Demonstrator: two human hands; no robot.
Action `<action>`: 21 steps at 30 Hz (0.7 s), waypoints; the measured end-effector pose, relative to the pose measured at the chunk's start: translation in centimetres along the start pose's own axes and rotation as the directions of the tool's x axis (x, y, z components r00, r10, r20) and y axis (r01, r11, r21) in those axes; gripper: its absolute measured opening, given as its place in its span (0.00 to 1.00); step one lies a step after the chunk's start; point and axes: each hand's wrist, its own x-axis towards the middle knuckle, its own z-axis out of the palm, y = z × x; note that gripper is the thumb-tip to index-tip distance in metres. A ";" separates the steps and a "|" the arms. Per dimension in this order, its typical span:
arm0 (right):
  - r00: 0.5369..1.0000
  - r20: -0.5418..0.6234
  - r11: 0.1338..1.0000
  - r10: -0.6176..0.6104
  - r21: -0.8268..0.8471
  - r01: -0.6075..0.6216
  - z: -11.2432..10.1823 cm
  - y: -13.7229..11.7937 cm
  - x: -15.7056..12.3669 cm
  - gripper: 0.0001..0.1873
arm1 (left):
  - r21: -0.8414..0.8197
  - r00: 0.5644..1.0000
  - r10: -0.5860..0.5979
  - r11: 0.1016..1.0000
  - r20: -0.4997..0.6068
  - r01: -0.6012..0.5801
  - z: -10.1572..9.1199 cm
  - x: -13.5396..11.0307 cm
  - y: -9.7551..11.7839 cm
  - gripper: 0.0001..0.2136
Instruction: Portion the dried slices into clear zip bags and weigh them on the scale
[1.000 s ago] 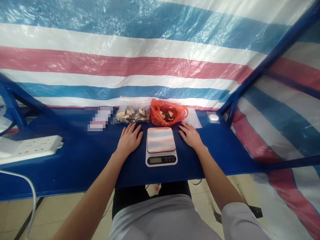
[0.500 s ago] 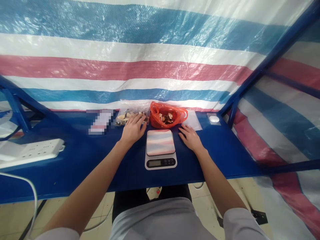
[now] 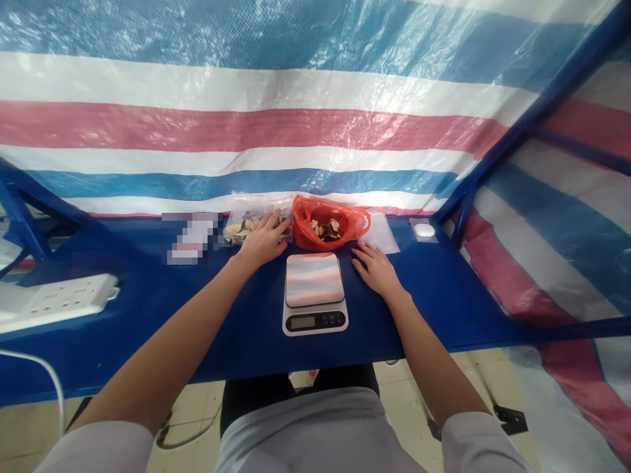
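My left hand (image 3: 265, 242) is open, its spread fingers lying over the right part of a clear plastic bag (image 3: 239, 226) of pale and dark sliced pieces. Beside it stands an orange-red plastic bag (image 3: 306, 231), its mouth open on brown and cream dried slices (image 3: 327, 230). My right hand (image 3: 377, 268) rests open on the blue table, fingers spread near the lower edge of a flat white sheet or bag (image 3: 384, 231); it holds nothing. Between my forearms sits a kitchen scale (image 3: 315, 282) with a shiny plate and a blank-looking display.
A white power strip (image 3: 73, 295) lies at the left of the blue table (image 3: 207, 348), its cable hanging over the front edge. A blurred-out item (image 3: 194, 238) is left of the clear bag. A small packet with a white disc (image 3: 424, 230) lies far right. Striped sheeting (image 3: 276, 128) hangs behind.
The view has shifted slightly. My left hand's fingers have spread a little and moved upward over the clear bag. My right hand stays in nearly the same place.
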 end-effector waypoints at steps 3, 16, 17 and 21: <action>1.000 0.007 1.000 0.002 -0.004 -0.002 -0.1 0.0 0.0 0.21 | -0.001 1.000 0.002 1.000 0.019 -0.002 0.1 0.4 -0.5 0.21; 1.000 -0.023 1.000 -0.005 -0.009 0.005 0.3 0.0 0.0 0.20 | -0.135 0.995 -0.015 0.991 -0.097 0.001 0.1 0.0 -1.9 0.15; 1.000 -0.028 1.000 -0.008 -0.007 0.008 0.4 0.0 0.0 0.20 | -0.148 0.994 -0.019 0.989 -0.108 0.003 0.1 0.0 -2.0 0.15; 0.999 -0.038 1.000 -0.012 -0.008 0.011 0.4 0.0 0.0 0.20 | -0.175 0.987 -0.038 0.984 -0.159 0.009 -0.1 0.0 -2.2 0.14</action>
